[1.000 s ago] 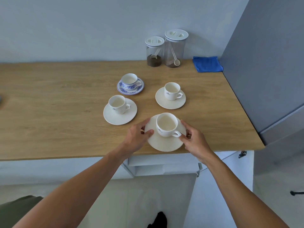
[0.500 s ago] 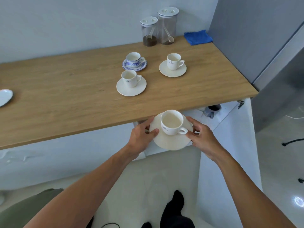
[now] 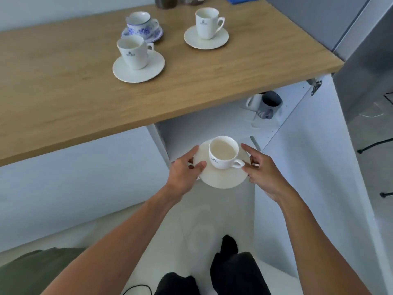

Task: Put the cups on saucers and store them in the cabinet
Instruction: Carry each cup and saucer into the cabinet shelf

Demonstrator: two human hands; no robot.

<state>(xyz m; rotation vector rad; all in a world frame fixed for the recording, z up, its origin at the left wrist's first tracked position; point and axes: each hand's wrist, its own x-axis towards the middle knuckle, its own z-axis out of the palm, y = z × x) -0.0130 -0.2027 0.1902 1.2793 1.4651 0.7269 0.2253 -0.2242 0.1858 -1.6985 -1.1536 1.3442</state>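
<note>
Below the edge of the light oak countertop, in front of the open white cabinet, I hold a plain round white saucer with a white porcelain cup standing upright on it. The cup's handle points toward my right and a small dark crest faces me. My left hand grips the saucer's left rim, thumb on top and fingers underneath. My right hand grips the right rim the same way, its thumb just beside the cup's handle. The saucer is in the air, level, touching nothing but my hands.

Up on the countertop stand three more pairs. A second white cup rests on a white saucer near the front. Just behind it, a blue-and-white patterned cup sits on a matching blue-patterned saucer. To the right, well apart from those, a third white cup stands on its own white saucer.

Inside the cabinet, at the back right, I can make out a white mug and a dark grey mug side by side.
</note>
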